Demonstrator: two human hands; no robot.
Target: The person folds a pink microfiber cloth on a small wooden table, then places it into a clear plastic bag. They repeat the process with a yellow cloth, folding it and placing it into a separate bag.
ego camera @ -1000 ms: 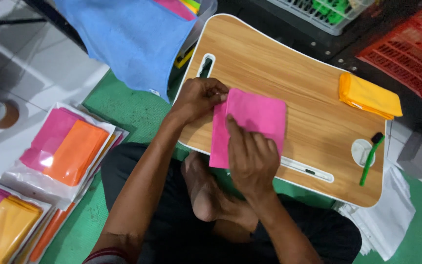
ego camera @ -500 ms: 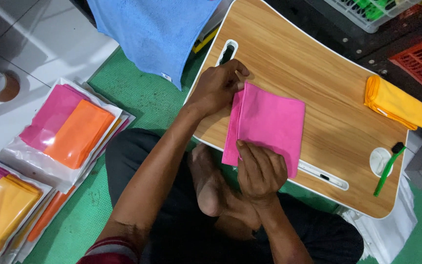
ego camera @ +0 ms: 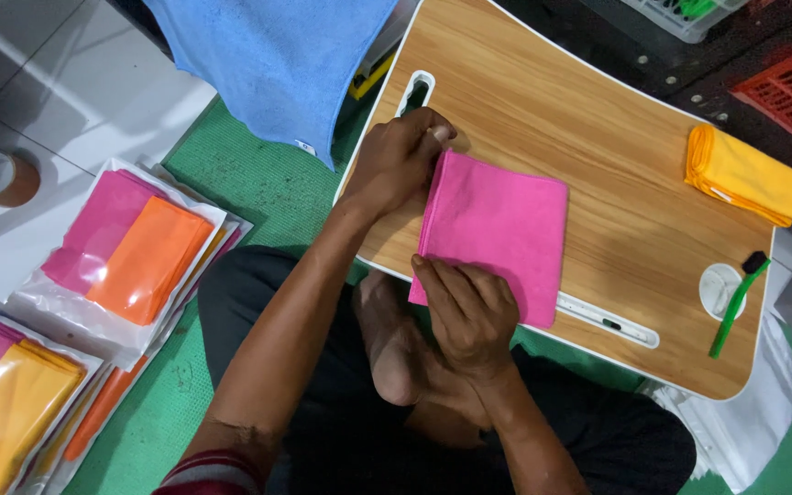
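- Both hands, left hand (ego camera: 396, 160) and right hand (ego camera: 469, 312), were bare, with no gloves or rings visible.
- Forearms were uncovered.
- A red-and-grey striped sleeve edge (ego camera: 213, 472) showed at the left upper arm.
- Dark black clothing (ego camera: 323, 403) covered the lap.
- The feet (ego camera: 391, 344) were bare.

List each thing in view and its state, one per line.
Pink cloth: folded, flat on the table, both hands on it.
Left hand: pinches the cloth's top left corner.
Right hand: presses the cloth's near edge.
Yellow cloth: folded, at the table's far right.
Blue cloth: unfolded, hanging.
Packets: hold folded cloths, stacked on the floor.
Green brush: lying on the table.
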